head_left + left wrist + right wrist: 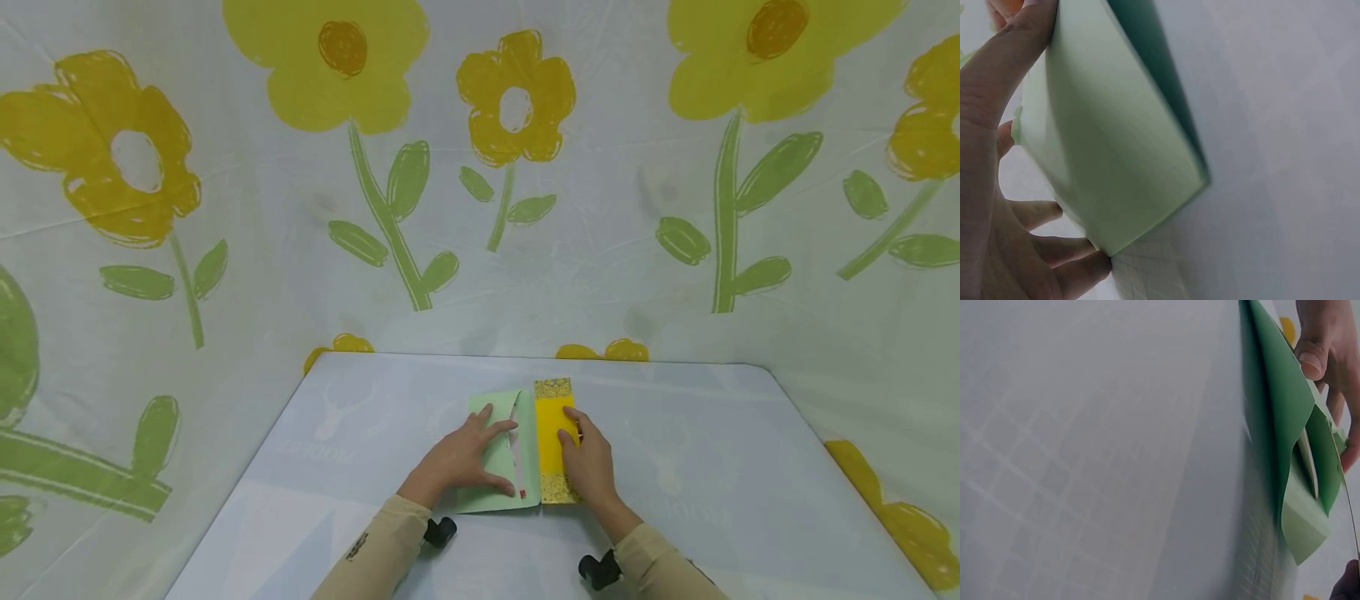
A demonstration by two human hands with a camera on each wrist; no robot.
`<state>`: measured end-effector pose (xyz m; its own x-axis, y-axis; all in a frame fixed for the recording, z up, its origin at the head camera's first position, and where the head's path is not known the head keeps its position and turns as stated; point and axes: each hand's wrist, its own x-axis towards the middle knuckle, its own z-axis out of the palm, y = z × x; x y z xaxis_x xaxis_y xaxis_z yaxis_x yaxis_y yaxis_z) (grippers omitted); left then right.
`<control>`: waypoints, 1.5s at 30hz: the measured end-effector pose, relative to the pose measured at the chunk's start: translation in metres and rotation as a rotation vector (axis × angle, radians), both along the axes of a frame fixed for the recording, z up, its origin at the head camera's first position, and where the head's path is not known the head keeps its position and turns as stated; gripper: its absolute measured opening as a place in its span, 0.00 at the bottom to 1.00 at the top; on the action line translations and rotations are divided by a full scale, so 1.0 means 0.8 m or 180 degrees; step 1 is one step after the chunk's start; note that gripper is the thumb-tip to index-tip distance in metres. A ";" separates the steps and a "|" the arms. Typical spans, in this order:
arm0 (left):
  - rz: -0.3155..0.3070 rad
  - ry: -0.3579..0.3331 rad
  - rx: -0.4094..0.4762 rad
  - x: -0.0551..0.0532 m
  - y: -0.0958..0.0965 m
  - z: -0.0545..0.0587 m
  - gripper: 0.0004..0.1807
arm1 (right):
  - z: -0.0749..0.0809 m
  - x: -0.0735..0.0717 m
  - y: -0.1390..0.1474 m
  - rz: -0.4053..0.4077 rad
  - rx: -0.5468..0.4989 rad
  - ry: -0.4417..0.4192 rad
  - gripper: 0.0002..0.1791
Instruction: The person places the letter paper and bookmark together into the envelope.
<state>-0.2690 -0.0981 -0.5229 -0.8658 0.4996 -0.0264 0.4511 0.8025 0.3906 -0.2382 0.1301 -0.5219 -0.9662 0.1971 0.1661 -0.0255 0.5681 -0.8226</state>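
Observation:
A pale green paper envelope (pixel 530 450) lies on the table, its slanted flap open a little over a whitish paper (pixel 516 454) with a small red mark at its lower end. My left hand (pixel 472 454) rests across the envelope with fingers spread, the thumb near its lower edge. Just right of it stands a yellow card (pixel 551 442) with gold-patterned bands at both ends. My right hand (pixel 588 458) pinches the card's right edge, thumb in front and fingers curled around it. The right wrist view shows the green envelope (pixel 1285 394) from its side, gaping at the lower end.
The white table (pixel 337 467) has faint printed patterns and runs back to a white cloth wall (pixel 600 250) with large yellow flowers. Black wrist cameras sit on both wrists, the left one (pixel 440 532) and the right one (pixel 598 572) close to the tabletop.

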 end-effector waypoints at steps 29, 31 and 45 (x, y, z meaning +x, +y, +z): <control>0.0031 -0.0010 -0.0010 0.001 0.001 0.001 0.58 | -0.008 -0.003 -0.011 0.0091 0.0099 -0.0202 0.26; 0.0030 -0.0002 -0.0016 0.000 0.000 0.000 0.58 | -0.010 -0.004 -0.012 0.0096 0.0100 -0.0188 0.26; 0.0041 -0.0010 -0.0015 0.001 0.000 0.000 0.57 | -0.017 -0.002 -0.013 0.0138 0.0144 -0.0141 0.25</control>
